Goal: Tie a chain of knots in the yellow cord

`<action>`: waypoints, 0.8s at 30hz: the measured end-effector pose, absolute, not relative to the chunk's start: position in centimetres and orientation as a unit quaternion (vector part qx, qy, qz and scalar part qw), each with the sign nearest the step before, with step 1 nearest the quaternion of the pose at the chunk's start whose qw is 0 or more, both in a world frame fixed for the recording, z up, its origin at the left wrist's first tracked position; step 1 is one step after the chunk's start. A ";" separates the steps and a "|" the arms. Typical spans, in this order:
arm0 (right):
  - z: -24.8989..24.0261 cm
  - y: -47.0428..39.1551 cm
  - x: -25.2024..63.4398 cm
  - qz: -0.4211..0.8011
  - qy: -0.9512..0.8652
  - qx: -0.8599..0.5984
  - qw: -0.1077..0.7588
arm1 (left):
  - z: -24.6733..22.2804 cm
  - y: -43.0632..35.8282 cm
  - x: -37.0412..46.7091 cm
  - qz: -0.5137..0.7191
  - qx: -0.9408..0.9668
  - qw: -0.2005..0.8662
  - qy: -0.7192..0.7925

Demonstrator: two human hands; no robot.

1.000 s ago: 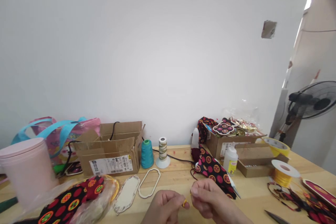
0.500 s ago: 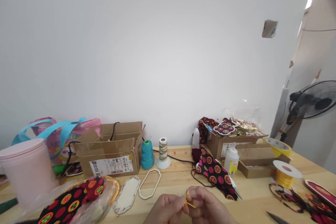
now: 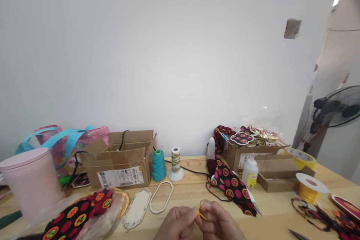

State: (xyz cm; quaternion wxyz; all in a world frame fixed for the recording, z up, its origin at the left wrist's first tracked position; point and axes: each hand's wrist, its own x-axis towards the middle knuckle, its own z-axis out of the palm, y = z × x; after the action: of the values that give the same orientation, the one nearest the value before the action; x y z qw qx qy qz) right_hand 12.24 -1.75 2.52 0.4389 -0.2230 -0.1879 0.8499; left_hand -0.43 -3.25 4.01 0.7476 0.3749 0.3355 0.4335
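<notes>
Close together at the table's front edge, both my hands pinch a short yellow cord (image 3: 201, 215). The thumb and forefinger of my left hand (image 3: 180, 222) grip the cord where its strands cross. My right hand (image 3: 218, 220) has its fingers closed on a small loop of the same cord, which stands up between the hands. One loose end points down to the right. The rest of the cord is hidden behind my fingers. Beyond my left hand lie a white scalloped frame (image 3: 152, 210) and a pale panel (image 3: 137, 209) with a patterned rim.
Behind stand a cardboard box (image 3: 118, 161), a teal thread cone (image 3: 159, 165) and a patterned thread spool (image 3: 176, 163). Dark patterned fabric (image 3: 232, 185), a glue bottle (image 3: 249, 172) and a yellow cord spool (image 3: 308, 191) are to the right. A pointed metal tip (image 3: 298, 234) lies near the front.
My hands stay close together with the yellow cord pinched between them, the fingers shifting only slightly. The whole view has turned a little, so objects on the right appear further right.
</notes>
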 end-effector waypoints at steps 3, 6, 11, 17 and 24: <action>3.0 -1.7 12.6 0.867 -0.193 -0.229 0.397 | 4.3 -3.2 -0.2 0.433 0.396 0.734 0.341; 3.3 -1.7 12.9 0.874 -0.196 -0.220 0.386 | 4.5 -3.3 -0.1 0.429 0.408 0.725 0.351; 3.5 -1.7 12.9 0.881 -0.195 -0.211 0.376 | 4.8 -3.6 -0.2 0.422 0.442 0.677 0.410; 3.5 -1.7 12.9 0.875 -0.168 -0.228 0.394 | 4.7 -3.5 0.6 0.405 0.496 0.622 0.451; 3.8 -1.5 13.7 0.896 -0.198 -0.163 0.362 | 3.7 -3.0 0.7 0.407 0.593 0.531 0.447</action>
State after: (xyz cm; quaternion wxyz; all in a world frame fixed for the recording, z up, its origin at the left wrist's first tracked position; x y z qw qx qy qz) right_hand 13.71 -1.54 3.79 0.3618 -0.1625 -0.1978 0.8964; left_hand 0.68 -2.95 3.66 0.5313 0.5933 0.4470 0.4073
